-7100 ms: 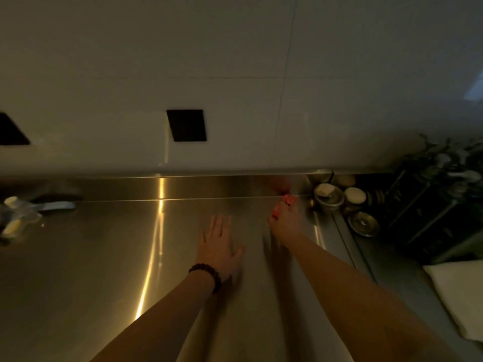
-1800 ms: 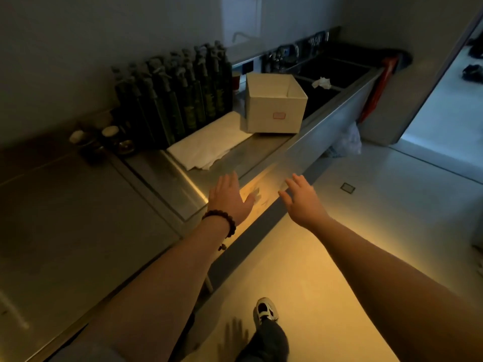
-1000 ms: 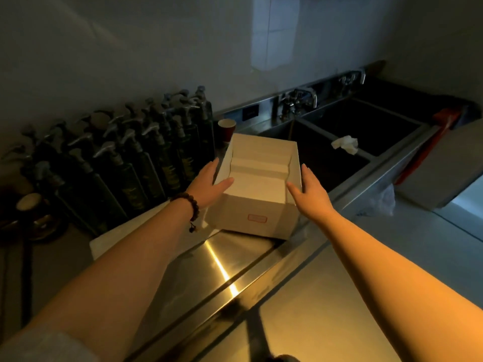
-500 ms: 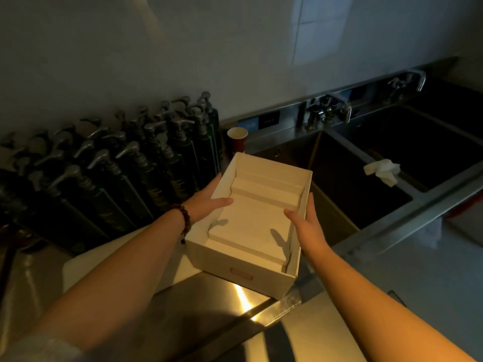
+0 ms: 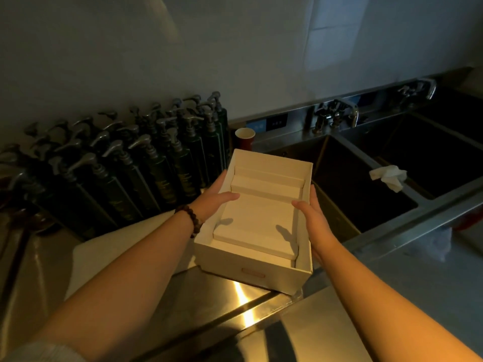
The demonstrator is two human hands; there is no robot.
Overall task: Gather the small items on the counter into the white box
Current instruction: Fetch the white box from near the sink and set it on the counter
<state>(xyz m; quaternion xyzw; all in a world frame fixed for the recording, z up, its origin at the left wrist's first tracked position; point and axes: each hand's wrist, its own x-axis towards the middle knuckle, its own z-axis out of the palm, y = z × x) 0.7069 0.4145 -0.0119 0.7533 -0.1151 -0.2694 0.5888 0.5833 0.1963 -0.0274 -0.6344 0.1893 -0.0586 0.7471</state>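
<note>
The open white box (image 5: 274, 276) is held between both hands above the front edge of the steel counter (image 5: 209, 293). Inside it lie flat white card pieces, stepped toward the back. My left hand (image 5: 213, 202) grips the box's left wall, thumb hooked over the rim and fingers outside. My right hand (image 5: 315, 218) grips the right wall the same way, thumb inside. No small items show in this view.
Several dark pump bottles (image 5: 146, 163) stand in rows at the back left. A red paper cup (image 5: 245, 138) sits behind the box. A white cloth (image 5: 115, 246) lies on the counter under my left arm. Two deep sinks (image 5: 360, 184) with taps and a crumpled tissue (image 5: 389, 176) fill the right.
I turned from the bare counter to the box, took its two sides in my hands, and drew it toward me to the counter's front edge.
</note>
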